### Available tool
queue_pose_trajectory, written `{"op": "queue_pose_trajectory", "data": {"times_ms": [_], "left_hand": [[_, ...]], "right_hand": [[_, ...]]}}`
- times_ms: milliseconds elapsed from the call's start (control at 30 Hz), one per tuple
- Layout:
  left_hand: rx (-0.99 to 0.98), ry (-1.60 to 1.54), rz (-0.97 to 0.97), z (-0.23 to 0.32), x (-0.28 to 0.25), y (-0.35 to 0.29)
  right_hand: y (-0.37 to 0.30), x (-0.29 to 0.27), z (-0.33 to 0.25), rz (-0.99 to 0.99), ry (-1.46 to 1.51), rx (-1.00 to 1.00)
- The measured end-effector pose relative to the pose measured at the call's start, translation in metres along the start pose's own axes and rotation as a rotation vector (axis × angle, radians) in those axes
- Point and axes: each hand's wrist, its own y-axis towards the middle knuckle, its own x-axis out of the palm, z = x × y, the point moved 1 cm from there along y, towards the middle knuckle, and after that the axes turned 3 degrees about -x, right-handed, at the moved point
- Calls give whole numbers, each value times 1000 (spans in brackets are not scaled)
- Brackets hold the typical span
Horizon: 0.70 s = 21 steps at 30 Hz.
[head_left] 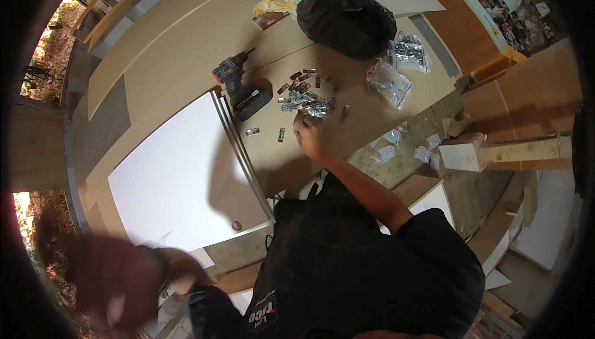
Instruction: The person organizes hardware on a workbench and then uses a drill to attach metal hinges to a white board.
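My right hand (312, 139) is over the workbench at the near edge of a pile of small metal fittings (304, 98). Its fingers are bent together at the pile; whatever is between them is too small to make out. Several fittings lie loose around the pile, with bits of clear plastic wrapping among them. Raised at the lower left, my left hand (114, 280) is smeared by motion, and its fingers cannot be read. Between my hands lies a stack of white panels (176, 174), the top one with a round hole near its front corner.
A cordless drill (238, 84) lies beyond the panels, its bit pointing away. A black plastic bag (344, 16) sits at the back, with clear bags of hardware (392, 81) to its right. Boards (520, 100) and plastic packets (387, 153) are on the right.
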Motion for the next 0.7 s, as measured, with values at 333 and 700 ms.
{"op": "queue_pose_trajectory", "data": {"times_ms": [333,700], "left_hand": [[-1059,58,-889,-58,145,-367],[-1221,-29,-680,-58,149,-414]], "right_hand": [[-10,-2,43,-38,127,-286],[-1,-24,42,-288,812,-39]]}}
